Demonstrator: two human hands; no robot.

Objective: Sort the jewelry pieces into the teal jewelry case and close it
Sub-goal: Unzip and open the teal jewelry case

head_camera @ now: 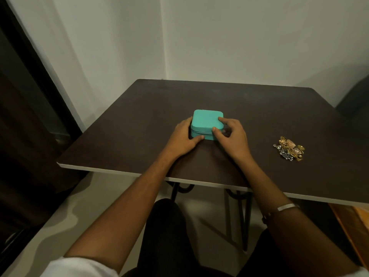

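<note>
1. One dark surface (259, 116) carries everything.
2. Teal jewelry case (206, 120), closed, sits at centre.
3. Left hand (182, 139) grips its left side; right hand (231, 136) curls round its right corner.
4. Jewelry pieces (289, 148) lie heaped well apart, rightward.

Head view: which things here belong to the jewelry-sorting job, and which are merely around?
Part of the job:
- square teal jewelry case, closed, gripped by the left hand and the right hand
- heap of gold and silver jewelry pieces, apart from the case

Merely around:
- dark brown table
- silver bracelet on the right forearm
</note>
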